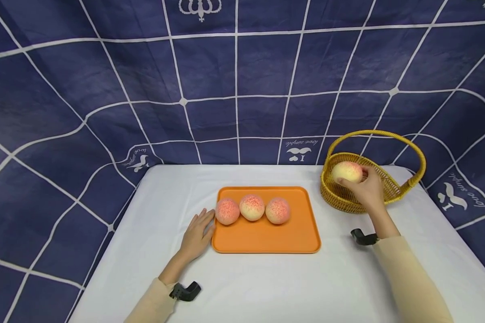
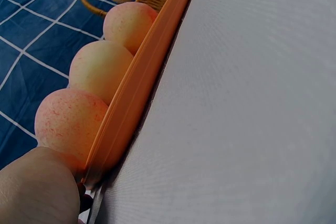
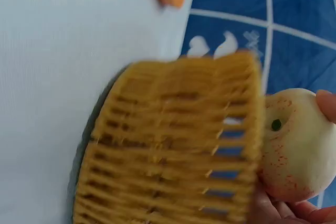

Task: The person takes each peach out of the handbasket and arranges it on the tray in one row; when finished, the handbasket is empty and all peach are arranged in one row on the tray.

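Observation:
My right hand (image 1: 368, 186) grips a pale yellow peach with a red-speckled blush (image 1: 347, 172) between thumb and fingers, at the opening of a wicker basket (image 1: 339, 205). In the right wrist view the peach (image 3: 296, 148) shows a dimple with a dark green spot, beyond the basket's woven wall (image 3: 168, 145). Three more peaches stand in a row on an orange tray (image 1: 266, 240): a left one (image 1: 227, 211), a middle one (image 1: 252, 207) and a right one (image 1: 278, 211). My left hand (image 1: 196, 235) rests with extended fingers at the tray's left edge, near the left peach.
The basket's tall arched handle (image 1: 376, 132) rises over it at the table's back right. A white cloth (image 1: 258, 287) covers the table. Behind and at the sides hangs a dark blue curtain with white lines (image 1: 210, 67). Each wrist wears a black strap device (image 1: 186, 291).

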